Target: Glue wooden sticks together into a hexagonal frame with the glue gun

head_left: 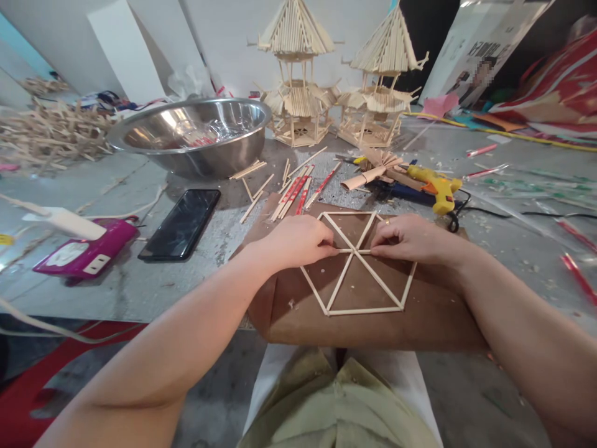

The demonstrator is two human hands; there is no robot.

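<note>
A hexagonal frame of pale wooden sticks [366, 311] lies flat on a brown paper sheet [373, 333] at the table's front. Its spokes cross at the middle. My left hand [305, 239] pinches the left part of the horizontal spoke, while my right hand [403, 239] pinches the same spoke on the right. Both hands cover parts of the hexagon's side corners. Beyond the paper lie loose chopsticks [291, 196], several with red wrapper pieces. Behind my right hand is a yellow hot glue gun [438, 186].
A steel basin [224, 152] stands back left, before two stick pagodas [301, 99] [380, 99]. A black phone [181, 224] and purple power strip [88, 252] lie left. A heap of sticks [56, 134] is far left. Red-wrapped pieces [578, 277] and a black cord [527, 213] lie right.
</note>
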